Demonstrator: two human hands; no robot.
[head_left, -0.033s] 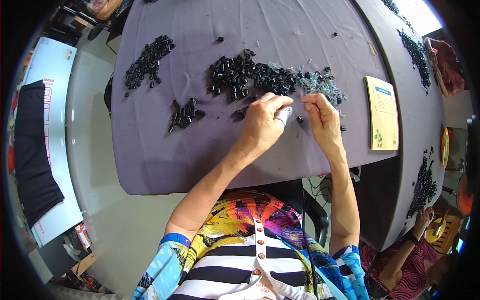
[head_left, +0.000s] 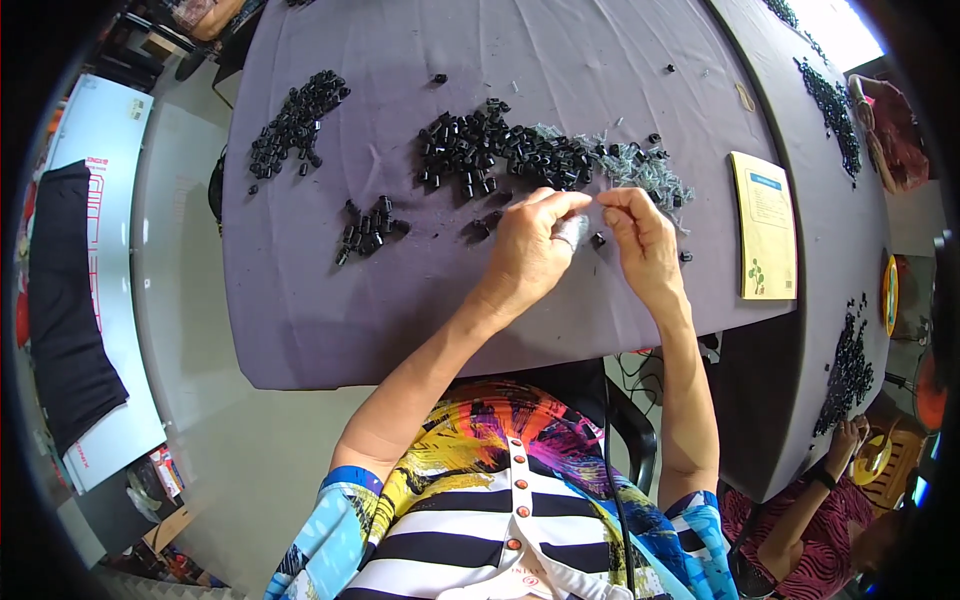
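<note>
Above the grey-covered table, my left hand (head_left: 532, 248) and my right hand (head_left: 645, 245) face each other, their fingertips a small gap apart. Both are closed in a pinch; whatever sits between the fingers is too small to make out. A pale wrap covers one finger of the left hand. Just beyond the hands lies a heap of small black cylindrical plastic pieces (head_left: 460, 150). It runs into a pile of thin, clear little pins (head_left: 650, 180) on the right. One loose black piece (head_left: 599, 240) rests between the hands, and a small cluster of black pieces (head_left: 368, 232) lies left of them.
Another black heap (head_left: 295, 125) is at the far left. A yellow booklet (head_left: 768, 240) lies near the table's right edge. On the adjoining table, a co-worker's hand (head_left: 848, 440) is beside more black pieces (head_left: 848, 375). A black chair (head_left: 635, 440) stands below the table edge.
My two hands have come slightly closer together, the left shifting a little right and the right a little left. The piles look the same.
</note>
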